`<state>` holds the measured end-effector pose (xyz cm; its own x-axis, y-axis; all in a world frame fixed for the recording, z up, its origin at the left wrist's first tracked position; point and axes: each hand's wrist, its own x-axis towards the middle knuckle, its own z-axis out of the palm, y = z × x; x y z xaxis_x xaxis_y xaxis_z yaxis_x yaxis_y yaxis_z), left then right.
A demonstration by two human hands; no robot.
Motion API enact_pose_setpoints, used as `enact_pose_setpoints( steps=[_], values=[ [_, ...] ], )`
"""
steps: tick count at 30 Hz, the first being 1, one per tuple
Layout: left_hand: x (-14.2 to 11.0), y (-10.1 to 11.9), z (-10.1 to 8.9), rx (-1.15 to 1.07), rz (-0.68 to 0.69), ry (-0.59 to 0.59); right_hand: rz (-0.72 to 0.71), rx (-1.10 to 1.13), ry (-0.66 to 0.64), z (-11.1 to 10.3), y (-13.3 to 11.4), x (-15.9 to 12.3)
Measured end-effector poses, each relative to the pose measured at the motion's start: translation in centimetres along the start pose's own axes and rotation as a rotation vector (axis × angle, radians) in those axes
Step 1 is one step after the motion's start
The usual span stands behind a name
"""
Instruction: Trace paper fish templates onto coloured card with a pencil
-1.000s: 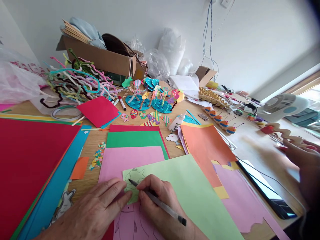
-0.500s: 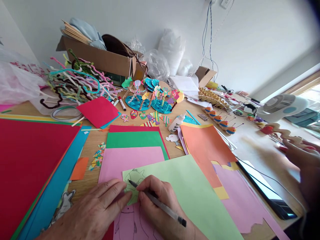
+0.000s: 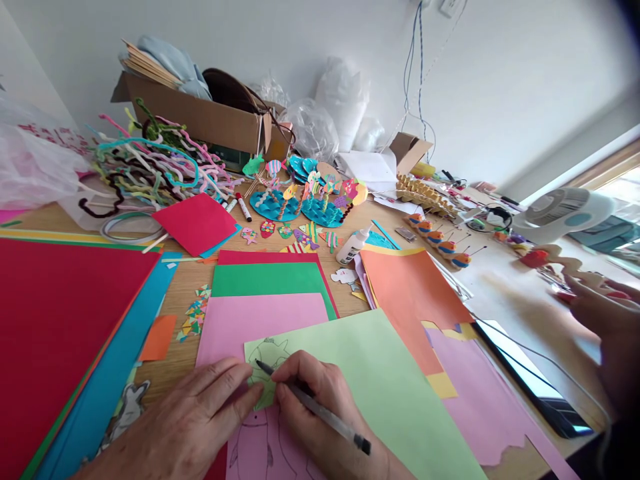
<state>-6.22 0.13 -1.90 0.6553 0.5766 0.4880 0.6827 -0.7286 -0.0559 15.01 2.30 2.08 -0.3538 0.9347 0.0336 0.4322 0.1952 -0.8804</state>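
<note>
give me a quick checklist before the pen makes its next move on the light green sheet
1. Pen gripped in the right hand: ok.
2. Pen tip aimed at the fish-like drawing on the light green sheet: ok; actual contact, cannot tell.
3. Left hand at the sheet's left edge: ok; how firmly it presses, cannot tell.
4. Whole drawing in view: not ok, the right hand hides part of it.
5. Glue bottle apart from the light green sheet: ok.

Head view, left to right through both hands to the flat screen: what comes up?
Large red paper sheet, blue paper sheet, left hand, right hand holding grey pen, torn pink paper, black-edged flat screen.
</note>
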Motion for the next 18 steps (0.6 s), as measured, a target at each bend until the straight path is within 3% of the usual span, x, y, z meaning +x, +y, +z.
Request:
enact_pose_setpoints(
  steps=[6,18],
  values=[
    [-0.7,-0.2,0.4,0.033,0.038,-0.076,0.018,0.015,0.000,0.0,0.0,0.0],
    [-1.2,-0.2,0.5,0.031,0.020,-0.086,0.018,0.012,-0.019,-0.1,-0.1,0.1]
  ],
)
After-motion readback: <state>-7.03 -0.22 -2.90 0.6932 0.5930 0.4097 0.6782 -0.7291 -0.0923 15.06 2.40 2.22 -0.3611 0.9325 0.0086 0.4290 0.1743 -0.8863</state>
